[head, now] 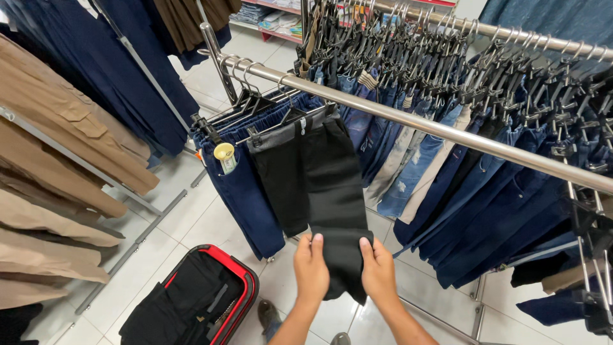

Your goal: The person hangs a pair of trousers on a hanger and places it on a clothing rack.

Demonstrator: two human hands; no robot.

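The left hand and the right hand close on the lower end of a pair of black trousers, one hand on each side of the hanging leg, fingers folded behind the cloth and thumbs laid on its front. The trousers hang straight down between the two hands, their hem reaching just below the knuckles and their waist clipped to a hanger on the rail above. Below the wrists, the tips of the person's shoes show on the white tiled floor. Near left of the hands, a red-rimmed shopping basket stands on the tiles with dark garments in it. Just left of the black trousers hang navy trousers, carrying a round yellow tag. Both pairs hang from a silver clothes rail running from far left to near right. Further right and behind, a dense row of blue jeans hangs on black hangers. At far left, tan cargo trousers hang on a slanted rack.
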